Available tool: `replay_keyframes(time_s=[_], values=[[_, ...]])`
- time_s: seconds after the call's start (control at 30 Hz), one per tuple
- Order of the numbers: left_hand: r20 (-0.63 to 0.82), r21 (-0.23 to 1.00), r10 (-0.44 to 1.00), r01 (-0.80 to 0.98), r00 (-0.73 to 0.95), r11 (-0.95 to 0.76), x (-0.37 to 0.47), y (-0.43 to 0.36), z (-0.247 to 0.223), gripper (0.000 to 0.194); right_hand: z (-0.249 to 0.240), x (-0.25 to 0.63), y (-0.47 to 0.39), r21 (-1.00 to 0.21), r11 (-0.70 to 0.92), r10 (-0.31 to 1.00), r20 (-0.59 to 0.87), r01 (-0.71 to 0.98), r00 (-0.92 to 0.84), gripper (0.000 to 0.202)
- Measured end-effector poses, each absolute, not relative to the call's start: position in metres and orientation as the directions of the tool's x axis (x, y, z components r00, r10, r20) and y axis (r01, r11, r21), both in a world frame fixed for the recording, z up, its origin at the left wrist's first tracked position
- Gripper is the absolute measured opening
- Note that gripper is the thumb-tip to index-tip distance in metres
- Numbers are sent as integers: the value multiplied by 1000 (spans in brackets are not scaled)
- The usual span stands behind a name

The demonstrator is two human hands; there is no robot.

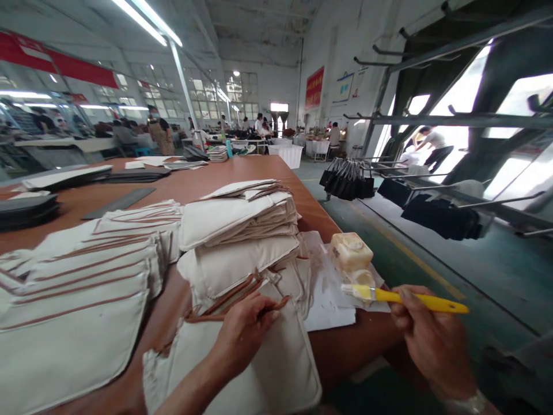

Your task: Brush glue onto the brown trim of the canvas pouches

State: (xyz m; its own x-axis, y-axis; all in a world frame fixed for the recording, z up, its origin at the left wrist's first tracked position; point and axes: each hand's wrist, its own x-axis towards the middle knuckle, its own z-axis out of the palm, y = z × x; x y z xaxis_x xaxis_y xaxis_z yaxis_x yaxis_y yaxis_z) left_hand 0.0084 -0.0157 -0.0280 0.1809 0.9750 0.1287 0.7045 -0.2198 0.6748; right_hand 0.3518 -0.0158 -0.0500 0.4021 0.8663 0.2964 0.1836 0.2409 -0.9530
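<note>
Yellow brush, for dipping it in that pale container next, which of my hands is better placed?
Your right hand, I'd judge: it holds the yellow brush, with the bristles close to the pale container. Your left hand is farther away, pinching brown trim.

A yellow brush [410,297] is held in the right hand [436,334], its pale bristles pointed leftward at a stained plastic container [355,259] that is set on white paper [330,305]. Brown trim [224,308] on a cream fabric piece [276,357] is pinched by the left hand [246,328]. Beyond that hand, cream pieces are stacked high [242,219] — more are fanned out [86,282] to its left, all on a brown table [242,169].
</note>
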Motion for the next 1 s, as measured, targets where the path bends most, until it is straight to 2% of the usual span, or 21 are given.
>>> replay_keyframes(time_s=[0.07,0.17,0.33,0.43,0.53,0.63,0.7,0.8,0.9,1.0], values=[[121,704,978,680,169,-205,11,-19,-26,17,-36,323,-26,-963,259,910,220,-70,350,33],[106,762,978,618,180,-196,12,-25,-26,18,-27,288,-32,-951,263,938,213,-163,275,29],[95,862,975,473,199,-181,14,-32,-25,21,-32,261,-24,-949,314,938,310,2,155,34],[103,876,973,445,205,-186,16,-34,-23,22,-31,261,-20,-920,366,896,390,142,214,34],[110,872,971,448,214,-198,17,-35,-21,21,-26,264,-23,-915,365,875,399,168,273,29],[153,848,960,468,233,-249,19,-36,-22,18,-23,264,-27,-902,392,884,423,180,199,30],[226,804,941,496,252,-326,19,-39,-22,16,-23,264,-27,-880,417,870,459,229,180,31],[403,677,860,530,312,-510,19,-45,-22,12,-24,271,-23,-896,386,860,436,220,267,31],[594,413,681,564,427,-715,18,-53,-18,11,-20,279,-20,-947,322,911,308,-6,273,30],[643,130,523,594,559,-794,18,-61,-11,9,-9,279,-22,-947,267,954,233,-180,190,30]])
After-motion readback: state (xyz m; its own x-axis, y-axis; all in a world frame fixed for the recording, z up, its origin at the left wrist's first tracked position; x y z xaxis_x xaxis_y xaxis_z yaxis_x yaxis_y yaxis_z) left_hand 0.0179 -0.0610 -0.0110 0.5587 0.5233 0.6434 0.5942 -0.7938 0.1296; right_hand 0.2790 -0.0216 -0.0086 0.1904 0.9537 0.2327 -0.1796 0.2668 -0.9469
